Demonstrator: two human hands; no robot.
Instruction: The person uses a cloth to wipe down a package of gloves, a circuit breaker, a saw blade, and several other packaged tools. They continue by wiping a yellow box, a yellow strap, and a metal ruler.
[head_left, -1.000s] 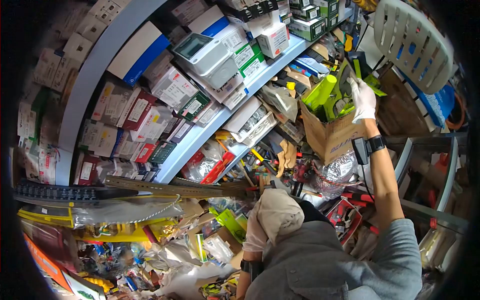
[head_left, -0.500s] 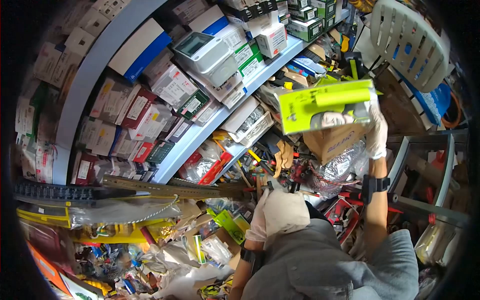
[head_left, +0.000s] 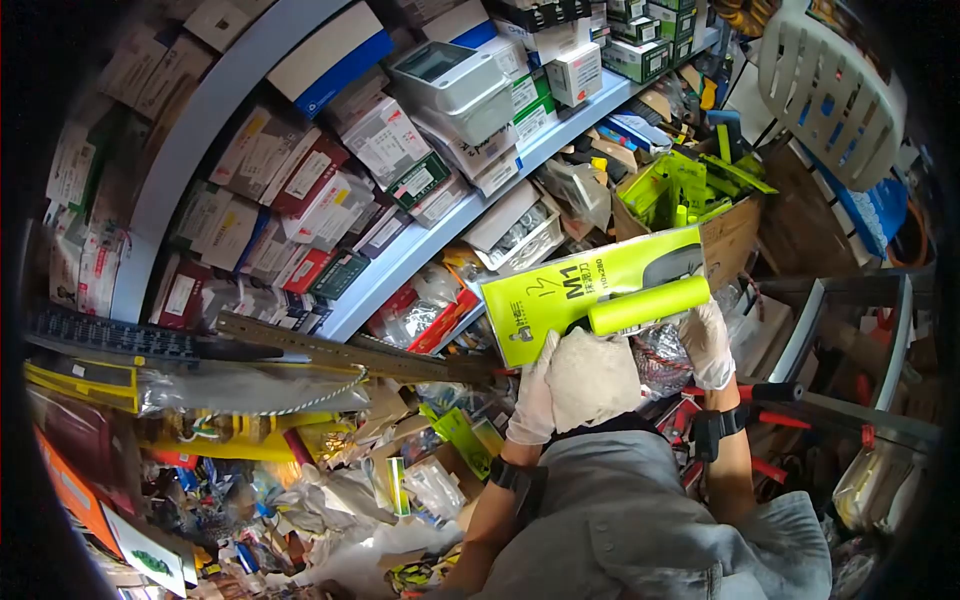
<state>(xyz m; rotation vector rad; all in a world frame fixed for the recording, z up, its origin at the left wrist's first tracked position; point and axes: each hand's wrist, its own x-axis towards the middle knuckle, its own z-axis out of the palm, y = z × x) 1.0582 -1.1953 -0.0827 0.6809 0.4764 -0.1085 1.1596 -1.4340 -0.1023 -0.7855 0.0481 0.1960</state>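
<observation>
A bright yellow-green package (head_left: pixel 540 305) marked "M1", with a green roll-shaped part (head_left: pixel 650 304) on its front, is held flat in front of my body. My right hand (head_left: pixel 708 345), in a white glove, grips its right end near the roll. At its lower left edge is my left hand (head_left: pixel 535 400), also gloved, with the fingers partly hidden behind a whitish rounded thing (head_left: pixel 594 378). Beyond the package, a cardboard box (head_left: pixel 732 235) holds several similar green items (head_left: pixel 690 188).
Shelves (head_left: pixel 400 270) stacked with small boxes (head_left: pixel 385 140) run across the left and top. A grey-white slatted chair (head_left: pixel 835 95) stands at the upper right. A metal frame (head_left: pixel 800 330) is on the right. Packages and loose items (head_left: pixel 330 500) cover the lower left.
The package has come down and left, nearer my body. My right hand moved down with it, and my left hand has moved up to its lower edge. The box of green items now shows.
</observation>
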